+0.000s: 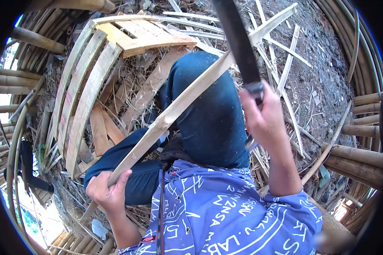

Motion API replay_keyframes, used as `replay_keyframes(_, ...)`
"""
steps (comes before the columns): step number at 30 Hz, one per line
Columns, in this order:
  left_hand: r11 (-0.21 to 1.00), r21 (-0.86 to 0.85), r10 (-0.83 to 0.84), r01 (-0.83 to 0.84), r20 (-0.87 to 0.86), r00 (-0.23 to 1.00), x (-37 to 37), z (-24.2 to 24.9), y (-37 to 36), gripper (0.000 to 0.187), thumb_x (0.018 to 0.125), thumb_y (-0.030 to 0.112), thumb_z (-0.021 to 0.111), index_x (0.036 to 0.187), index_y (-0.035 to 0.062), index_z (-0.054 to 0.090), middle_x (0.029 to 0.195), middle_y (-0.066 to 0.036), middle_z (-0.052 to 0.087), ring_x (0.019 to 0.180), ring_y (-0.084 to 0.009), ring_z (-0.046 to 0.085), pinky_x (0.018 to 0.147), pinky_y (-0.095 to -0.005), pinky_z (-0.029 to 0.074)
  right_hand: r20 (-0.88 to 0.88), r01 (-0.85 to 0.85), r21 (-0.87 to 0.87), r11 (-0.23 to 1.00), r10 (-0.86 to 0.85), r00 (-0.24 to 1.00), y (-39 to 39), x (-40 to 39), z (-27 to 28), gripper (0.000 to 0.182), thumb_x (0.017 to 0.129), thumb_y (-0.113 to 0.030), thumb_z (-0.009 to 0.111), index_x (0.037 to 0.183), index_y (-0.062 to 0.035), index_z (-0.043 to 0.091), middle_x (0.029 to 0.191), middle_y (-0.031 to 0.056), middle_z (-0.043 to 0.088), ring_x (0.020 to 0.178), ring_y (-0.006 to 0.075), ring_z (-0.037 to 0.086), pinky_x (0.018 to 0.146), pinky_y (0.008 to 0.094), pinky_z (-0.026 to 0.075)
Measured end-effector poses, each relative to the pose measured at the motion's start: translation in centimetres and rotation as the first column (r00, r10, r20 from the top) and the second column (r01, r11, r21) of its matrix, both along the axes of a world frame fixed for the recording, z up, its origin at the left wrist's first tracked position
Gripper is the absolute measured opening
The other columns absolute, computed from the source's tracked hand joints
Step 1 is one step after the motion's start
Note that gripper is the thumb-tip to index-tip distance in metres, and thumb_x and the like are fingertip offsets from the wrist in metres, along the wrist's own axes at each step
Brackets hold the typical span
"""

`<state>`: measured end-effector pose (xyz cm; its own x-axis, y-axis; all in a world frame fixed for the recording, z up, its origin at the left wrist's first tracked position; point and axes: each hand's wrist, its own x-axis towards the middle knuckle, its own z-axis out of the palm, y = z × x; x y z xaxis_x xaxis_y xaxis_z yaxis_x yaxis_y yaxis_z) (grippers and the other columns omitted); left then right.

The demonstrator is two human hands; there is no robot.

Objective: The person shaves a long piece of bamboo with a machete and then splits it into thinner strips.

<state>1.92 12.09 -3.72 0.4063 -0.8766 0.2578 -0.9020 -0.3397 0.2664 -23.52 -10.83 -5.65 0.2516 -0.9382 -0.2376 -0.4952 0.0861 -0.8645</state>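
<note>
A long pale wooden strip [191,94] lies slantwise over my raised knee, from the lower left to the upper right. My left hand [109,190] is wrapped round its lower part, with the thumb on top. My right hand [264,114] grips the handle of a large knife [238,40]. The dark, broad blade points up and away from me and passes over the strip's upper part. Whether blade and strip touch, I cannot tell. Beside my left hand, the strip's lower end reaches past my leg.
A slatted wooden pallet [157,36] stands at the upper left, close to my knee. Thin cut strips [288,59] and shavings litter the ground at the upper right. Loose boards [98,129] lie beside my leg. Bamboo poles [357,157] line both sides. A dark-clothed person's leg [27,168] shows far left.
</note>
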Motion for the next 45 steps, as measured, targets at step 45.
replay_keyframes(45, 0.995, -0.092, -0.031, 0.048, 0.182, 0.983, 1.8, -4.1, 6.2, 0.043, 0.070, 0.037, 0.081, 0.063, 0.0081, 0.050, 0.053, -0.004, 0.047, 0.044, -0.0240, 0.042, 0.045, -0.0352, 0.028, 0.028, 0.041, 0.082, 0.996, -0.043, 0.999, 0.3, -0.6, 0.3, 0.023, 0.090, -0.022, 0.062, 0.091, 0.0001, 0.055, 0.061, 0.0034, 0.054, 0.052, 0.0090, 0.050, 0.046, 0.0270, 0.038)
